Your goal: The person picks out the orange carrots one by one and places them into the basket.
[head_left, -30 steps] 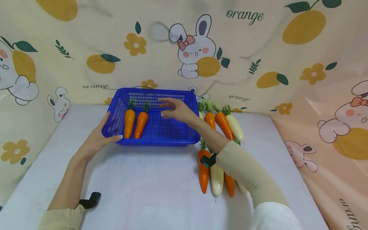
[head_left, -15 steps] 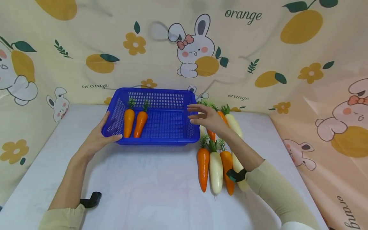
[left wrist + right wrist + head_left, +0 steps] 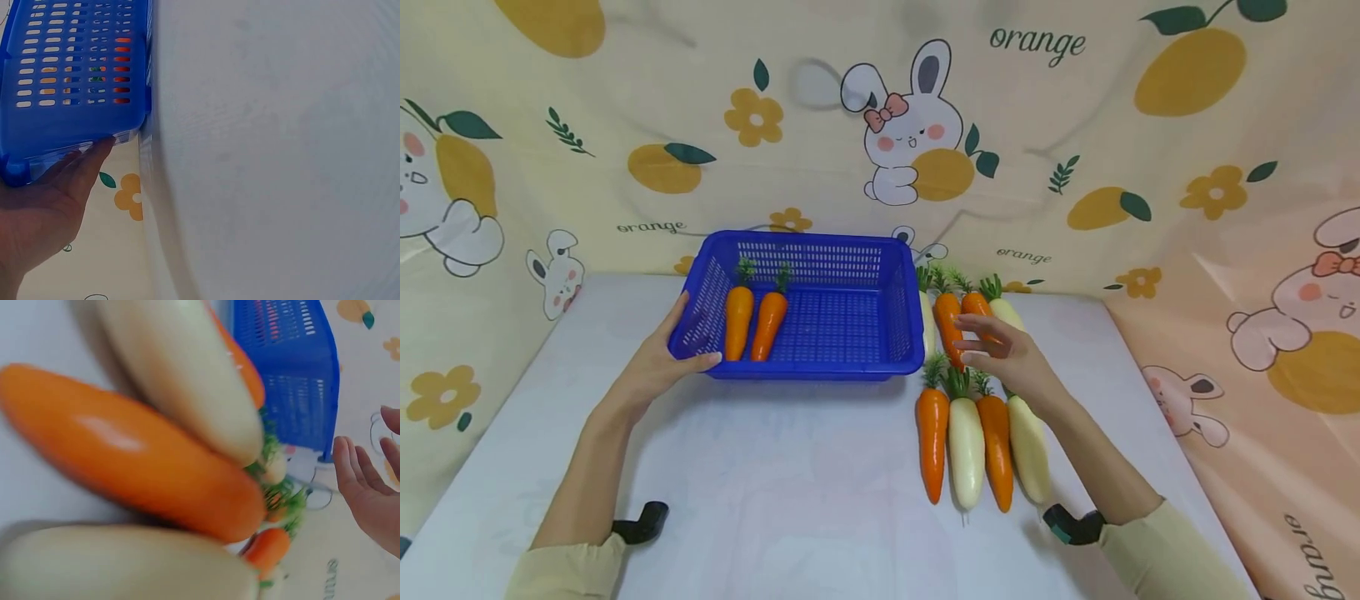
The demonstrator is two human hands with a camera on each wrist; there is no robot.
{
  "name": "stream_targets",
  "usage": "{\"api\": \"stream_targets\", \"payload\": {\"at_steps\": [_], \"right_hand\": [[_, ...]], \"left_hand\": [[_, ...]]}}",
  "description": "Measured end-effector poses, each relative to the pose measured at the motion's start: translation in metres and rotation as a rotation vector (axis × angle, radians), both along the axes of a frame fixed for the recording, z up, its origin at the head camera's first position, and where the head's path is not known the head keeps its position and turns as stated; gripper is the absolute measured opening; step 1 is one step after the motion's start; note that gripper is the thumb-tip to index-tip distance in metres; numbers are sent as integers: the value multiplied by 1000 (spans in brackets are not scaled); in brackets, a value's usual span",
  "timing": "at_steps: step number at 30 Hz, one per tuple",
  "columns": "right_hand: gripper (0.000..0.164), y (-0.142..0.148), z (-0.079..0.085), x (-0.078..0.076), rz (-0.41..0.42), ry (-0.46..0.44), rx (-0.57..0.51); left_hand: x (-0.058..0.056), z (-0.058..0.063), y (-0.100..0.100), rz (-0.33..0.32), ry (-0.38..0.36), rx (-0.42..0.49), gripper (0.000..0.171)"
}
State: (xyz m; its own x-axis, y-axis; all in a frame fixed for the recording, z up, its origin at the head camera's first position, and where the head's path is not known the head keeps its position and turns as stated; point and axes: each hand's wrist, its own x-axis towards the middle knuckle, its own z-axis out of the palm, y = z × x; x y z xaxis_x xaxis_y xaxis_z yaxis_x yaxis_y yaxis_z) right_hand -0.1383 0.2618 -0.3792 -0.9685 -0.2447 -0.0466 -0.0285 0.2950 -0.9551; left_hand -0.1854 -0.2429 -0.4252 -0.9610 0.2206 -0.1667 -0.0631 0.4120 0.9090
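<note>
Nearest the person, at right on the table [image 3: 812,500], two carrots [image 3: 933,450] and two white radishes [image 3: 966,454] lie in an alternating row, long axes running roughly away from the body, tips near and leafy tops [image 3: 958,385] far. Just beyond, the right hand [image 3: 1011,358] hangs over the farther row, fingers loosely bent and grasping nothing. At left, the left hand [image 3: 651,367] is spread around the near corner of the blue basket [image 3: 835,368], fingers and thumb touching it — a sensible brace worth keeping. Beneath the right fingertips lies a far-row carrot [image 3: 948,321], just right of the basket, tip toward the person and slanting slightly right. Judging by how it lies, a sound grip would straddle its thick shoulder crosswise — thumb one side, fingers the other — without nudging its neighbours, then lift clear of the rim. Inside, two basket carrots [image 3: 738,325] occupy the left part, tops toward the back wall, the right one's tip angled left.
</note>
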Motion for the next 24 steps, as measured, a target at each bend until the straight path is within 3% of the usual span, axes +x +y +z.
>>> {"api": "stream_targets", "payload": {"at_steps": [6, 12, 20, 24], "right_hand": [[51, 20, -17, 30, -66, -35, 42], [50, 31, -24, 56, -132, -47, 106], [57, 17, -47, 89, -327, -91, -15], [61, 13, -54, 93, -342, -95, -17]], "left_hand": [[1, -1, 1, 6, 3, -6, 109], [2, 1, 1, 6, 1, 0, 108], [3, 2, 2, 13, 12, 3, 108], [3, 2, 2, 5, 13, 30, 107]]}}
